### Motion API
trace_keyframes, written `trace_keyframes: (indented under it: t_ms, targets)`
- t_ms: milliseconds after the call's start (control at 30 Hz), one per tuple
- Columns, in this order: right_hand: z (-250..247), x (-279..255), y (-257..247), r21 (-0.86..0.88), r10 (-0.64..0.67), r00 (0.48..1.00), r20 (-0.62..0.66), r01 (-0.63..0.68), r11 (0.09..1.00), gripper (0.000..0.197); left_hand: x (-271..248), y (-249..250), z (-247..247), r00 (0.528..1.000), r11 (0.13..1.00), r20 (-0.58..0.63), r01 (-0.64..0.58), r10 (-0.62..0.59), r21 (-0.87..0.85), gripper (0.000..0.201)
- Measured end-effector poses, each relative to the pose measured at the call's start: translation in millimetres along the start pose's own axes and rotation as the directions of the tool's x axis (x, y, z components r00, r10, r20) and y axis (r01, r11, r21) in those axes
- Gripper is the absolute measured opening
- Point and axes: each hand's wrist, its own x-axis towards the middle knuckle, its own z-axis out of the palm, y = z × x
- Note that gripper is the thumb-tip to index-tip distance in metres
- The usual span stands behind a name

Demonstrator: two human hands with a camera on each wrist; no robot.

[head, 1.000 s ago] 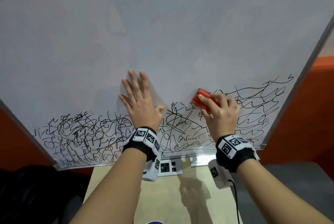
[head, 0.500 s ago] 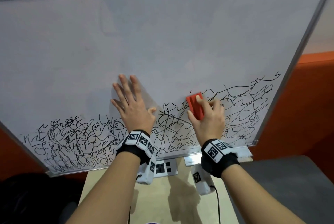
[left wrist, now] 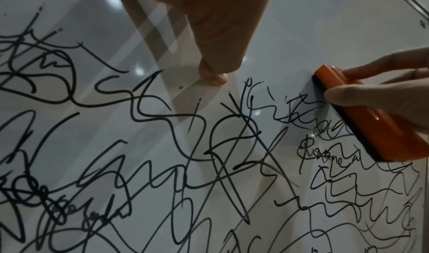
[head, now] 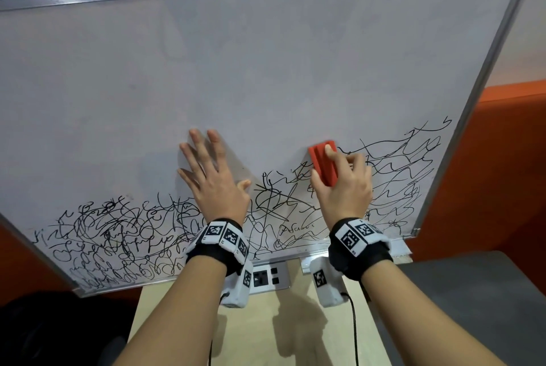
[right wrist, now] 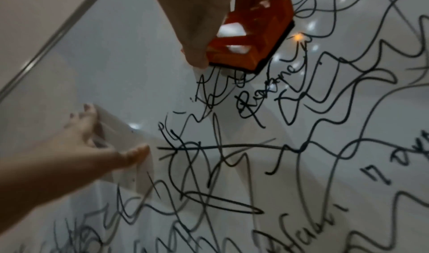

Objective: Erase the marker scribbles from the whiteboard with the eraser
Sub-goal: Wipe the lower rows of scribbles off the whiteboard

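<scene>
The whiteboard point(head: 266, 76) leans tilted, its upper part bare and its lower band covered in black marker scribbles point(head: 118, 235). The left hand point(head: 211, 176) lies flat against the whiteboard with fingers straight and spread, at the upper edge of the scribbles, holding nothing; in the left wrist view its thumb tip point(left wrist: 212, 76) touches the surface. The red eraser point(head: 323, 165) sits to the right of that hand, well apart from it, pressed dark-felt-side down on the whiteboard at the top margin of the scribbles. The right hand point(head: 344, 185) grips the eraser, thumb on its left side and fingers curled over its right side and back. Below the whiteboard's lower frame, a grey socket panel point(head: 267, 278) is set in a pale table point(head: 260, 336).
</scene>
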Motion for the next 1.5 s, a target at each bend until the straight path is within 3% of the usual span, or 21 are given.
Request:
trace_keyframes:
  t_ms: [133,300,467,533,633,700,767,900,1033,1133,1333,1500]
  targets:
    - [-5,-13,15,-0.063,-0.092,0.994,0.063,0.096,0.993,0.045,-2,1,-1,1.0,1.0,-0.002,-0.003,0.003,-0.013,0.14]
    - [-12,6,19,-0.054,-0.032,0.999,0.011,0.033,0.998,0.045,-2,0,1,1.0,1.0,0.004,-0.001,0.001,-0.015,0.138]
    - [-20,-1,31,-0.104,-0.144,0.987,0.069,0.151,0.983,0.045,-2,3,-2,1.0,1.0,0.017,-0.009,0.009,0.008,0.138]
    - [-22,9,28,-0.102,-0.11,0.993,0.044,0.114,0.988,0.045,-2,7,-7,0.999,0.999,0.041,-0.016,0.014,0.042,0.136]
    - [-23,20,22,-0.1,-0.094,0.995,0.041,0.097,0.99,0.045,-5,25,-15,0.985,0.981,0.018,-0.17,0.169,0.096,0.127]
    - [-24,15,32,-0.136,-0.157,0.984,0.084,0.168,0.976,0.046,-8,42,-18,0.942,0.94,0.064,-0.334,0.33,0.07,0.127]
    - [-28,14,42,-0.147,-0.176,0.979,0.103,0.19,0.971,0.047,-11,57,-19,0.914,0.918,0.105,-0.396,0.392,0.027,0.129]
    - [-33,29,38,-0.115,-0.079,0.995,0.059,0.086,0.99,0.045,-16,75,-9,0.943,0.95,0.118,-0.305,0.312,-0.069,0.126]
    - [-39,23,61,-0.178,-0.176,0.977,0.12,0.196,0.964,0.047,-14,75,1,0.944,0.953,0.142,-0.304,0.298,0.02,0.144]
    - [-42,31,61,-0.149,-0.152,0.986,0.061,0.16,0.976,0.044,-12,76,7,0.948,0.953,0.151,-0.293,0.279,0.082,0.158]
    - [-40,29,75,-0.169,-0.271,0.96,0.067,0.279,0.945,0.04,-14,79,13,0.961,0.962,0.138,-0.255,0.241,0.095,0.161]
    - [-45,45,82,-0.137,-0.201,0.978,0.06,0.207,0.969,0.044,-13,80,14,0.964,0.964,0.138,-0.243,0.227,0.109,0.163]
